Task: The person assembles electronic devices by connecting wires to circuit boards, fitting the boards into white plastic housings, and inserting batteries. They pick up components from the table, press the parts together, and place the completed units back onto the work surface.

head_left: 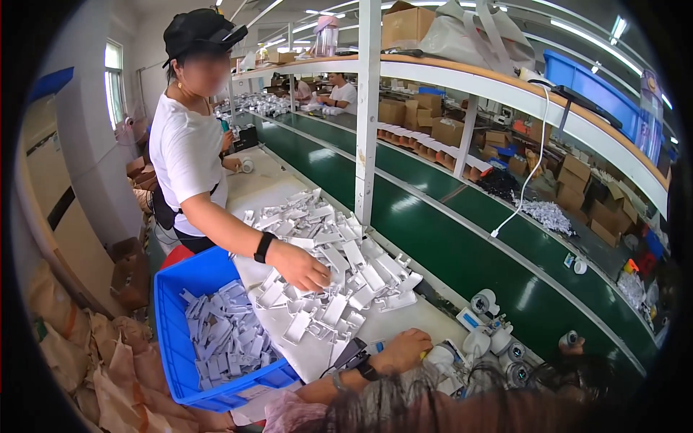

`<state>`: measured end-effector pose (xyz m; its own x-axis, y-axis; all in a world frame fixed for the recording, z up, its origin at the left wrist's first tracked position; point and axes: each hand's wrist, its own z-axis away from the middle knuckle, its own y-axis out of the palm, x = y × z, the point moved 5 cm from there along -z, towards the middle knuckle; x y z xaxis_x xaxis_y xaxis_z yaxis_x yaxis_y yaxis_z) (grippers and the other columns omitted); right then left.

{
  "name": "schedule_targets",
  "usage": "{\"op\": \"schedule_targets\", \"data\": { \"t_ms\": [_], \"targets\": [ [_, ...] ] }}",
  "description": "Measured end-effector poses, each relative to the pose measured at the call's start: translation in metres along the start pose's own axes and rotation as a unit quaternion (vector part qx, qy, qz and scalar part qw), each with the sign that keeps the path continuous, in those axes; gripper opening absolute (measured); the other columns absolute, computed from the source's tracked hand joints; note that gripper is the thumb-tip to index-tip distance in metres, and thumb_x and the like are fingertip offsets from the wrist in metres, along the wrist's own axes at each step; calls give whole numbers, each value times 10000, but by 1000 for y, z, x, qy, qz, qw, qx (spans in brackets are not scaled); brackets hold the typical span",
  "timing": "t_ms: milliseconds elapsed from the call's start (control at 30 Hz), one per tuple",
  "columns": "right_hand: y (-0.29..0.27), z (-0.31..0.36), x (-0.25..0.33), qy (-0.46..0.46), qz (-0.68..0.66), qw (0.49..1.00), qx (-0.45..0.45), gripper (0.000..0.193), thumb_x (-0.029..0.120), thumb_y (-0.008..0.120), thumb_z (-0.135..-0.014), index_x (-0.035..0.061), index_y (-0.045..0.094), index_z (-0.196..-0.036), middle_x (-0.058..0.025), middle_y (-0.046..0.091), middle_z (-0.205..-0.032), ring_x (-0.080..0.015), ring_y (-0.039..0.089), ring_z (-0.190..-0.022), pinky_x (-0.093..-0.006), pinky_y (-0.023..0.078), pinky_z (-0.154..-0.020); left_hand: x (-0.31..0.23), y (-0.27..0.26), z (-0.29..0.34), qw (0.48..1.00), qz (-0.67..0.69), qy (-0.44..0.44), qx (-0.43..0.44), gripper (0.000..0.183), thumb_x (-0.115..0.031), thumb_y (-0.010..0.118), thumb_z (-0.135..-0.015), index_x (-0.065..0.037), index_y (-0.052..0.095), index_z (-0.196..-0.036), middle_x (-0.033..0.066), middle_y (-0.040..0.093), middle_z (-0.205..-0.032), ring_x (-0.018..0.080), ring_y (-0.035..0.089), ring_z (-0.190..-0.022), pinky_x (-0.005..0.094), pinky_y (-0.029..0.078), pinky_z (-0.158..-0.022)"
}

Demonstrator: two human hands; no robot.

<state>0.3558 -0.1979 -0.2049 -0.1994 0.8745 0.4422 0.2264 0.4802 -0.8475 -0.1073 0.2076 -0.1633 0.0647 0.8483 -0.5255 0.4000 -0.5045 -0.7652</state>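
Observation:
My left hand [401,351], with a dark wristband and a bracelet at its wrist, rests at the near table edge beside a cluster of white round-headed units [476,342]. Its fingers are curled near a small yellow piece [424,354]; what they hold is hidden. Further right, by the green belt, my right hand [575,348] shows only partly behind dark hair. Its fingers close round a small whitish round unit [569,338] with a dark end. A black device [349,354] lies just left of my left hand. White plastic brackets [336,307] are heaped beyond it.
A co-worker's hand [302,269] reaches over the bracket heap from the left. A blue bin [170,339] of similar brackets stands by the table. The green conveyor belt [433,227] runs along the right, under a shelf [462,68] with a white post [368,115]. A white cable [533,180] hangs down.

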Motion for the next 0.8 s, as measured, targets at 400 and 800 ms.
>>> {"op": "schedule_targets", "data": {
  "t_ms": [400, 800],
  "targets": [
    [-12, 56, 53, -130, 159, 975, 85, 355, 288, 709, -765, 19, 645, -988, -202, 633, -1053, -389, 569, -1039, -473, 464, -907, 7, -9, 3, 999, -17, -32, -16, 342, -29, 569, -774, -55, 607, -1113, 97, 576, -1170, 317, 538, -1080, 401, 460, -886],
    [-54, 77, 27, -100, 80, 992, 8, 367, 30, 595, -722, -17, 604, -1086, -248, 621, -1001, -415, 590, -1007, -420, 487, -907, -91, -41, 2, 966, 203, 114, -115, 345, 69, 573, -724, -4, 605, -1060, 156, 609, -1077, 349, 600, -959, 389, 496, -826]
  ]
}}
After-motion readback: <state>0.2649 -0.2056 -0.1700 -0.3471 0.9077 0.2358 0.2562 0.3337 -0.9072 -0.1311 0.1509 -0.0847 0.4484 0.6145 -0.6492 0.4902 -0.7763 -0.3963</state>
